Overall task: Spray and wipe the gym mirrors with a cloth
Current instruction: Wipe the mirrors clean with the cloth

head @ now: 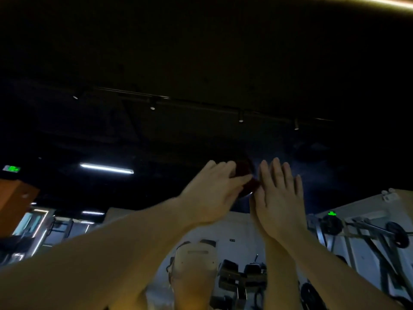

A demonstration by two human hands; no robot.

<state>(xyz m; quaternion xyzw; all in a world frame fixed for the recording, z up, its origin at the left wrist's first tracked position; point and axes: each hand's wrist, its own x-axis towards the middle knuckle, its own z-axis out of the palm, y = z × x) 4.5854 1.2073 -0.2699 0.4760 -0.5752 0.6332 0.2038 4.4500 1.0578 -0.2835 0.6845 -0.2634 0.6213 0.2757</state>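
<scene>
A dark red cloth [244, 175] was held high against the mirror [335, 164], pinched in the grip of the left hand [212, 189] between thumb and fingers. The right hand [279, 198] was raised just beside the cloth, its grip released and fingers straight. A barbell [366, 229] was seen at the lower right.

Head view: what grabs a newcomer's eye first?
Raised at centre, the left hand holds a dark red cloth; the right hand is flat and open beside it. A bright light tube glows at mid-left against the dark, and a barbell sits at lower right.
</scene>
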